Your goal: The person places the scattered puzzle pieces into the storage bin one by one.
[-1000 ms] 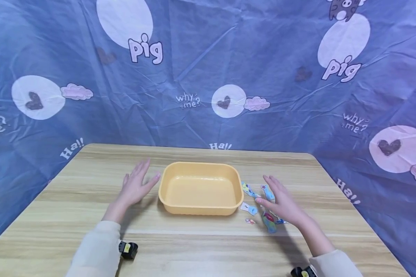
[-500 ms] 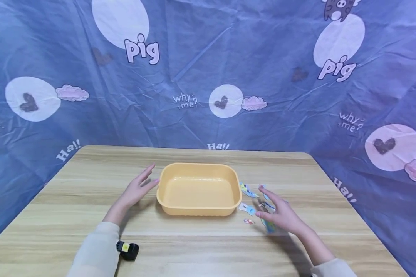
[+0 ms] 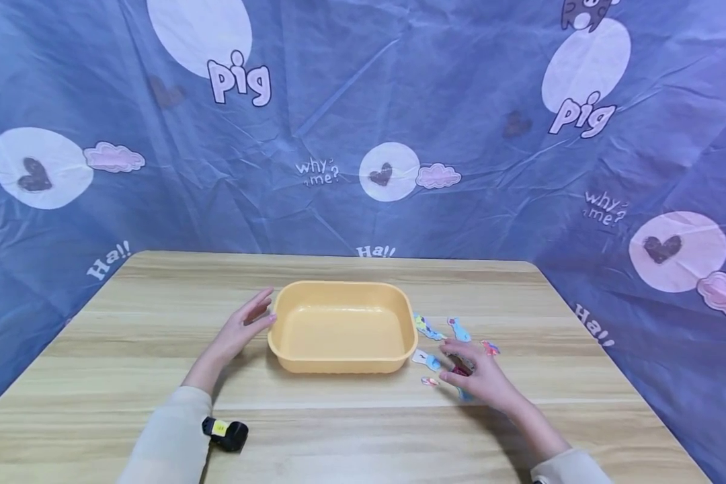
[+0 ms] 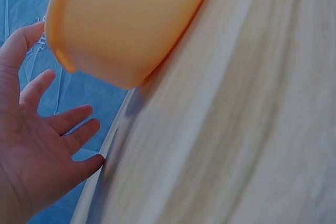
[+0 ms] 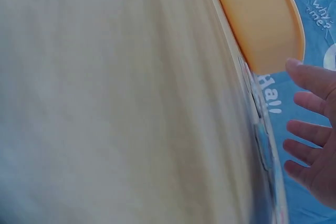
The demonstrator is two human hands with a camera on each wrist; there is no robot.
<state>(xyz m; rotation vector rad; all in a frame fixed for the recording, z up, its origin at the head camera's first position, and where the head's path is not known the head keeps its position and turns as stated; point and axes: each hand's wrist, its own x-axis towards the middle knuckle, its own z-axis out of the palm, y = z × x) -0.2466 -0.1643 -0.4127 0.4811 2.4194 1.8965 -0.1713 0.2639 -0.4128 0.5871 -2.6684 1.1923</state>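
A yellow-orange rectangular tray stands on the table in the head view. My left hand is beside its left end, fingers loosely spread, thumb tip at the rim; whether it touches cannot be told. In the left wrist view that hand holds nothing. Over several flat, colourful paper-like cutouts right of the tray hovers my right hand, its fingers relaxed and apart. A blue cutout and a white-and-blue one show around it; others are partly hidden beneath. The right wrist view shows this hand holding nothing.
A small red-and-white cutout lies near the tray's front right corner, and a blue-yellow one by its right side. Behind the wooden table hangs a blue printed cloth.
My right hand has come lower over the cutouts, its fingers bending a little more. The left hand has turned slightly, its fingers closer together, and drawn nearer the tray's rim. The head view has shifted slightly.
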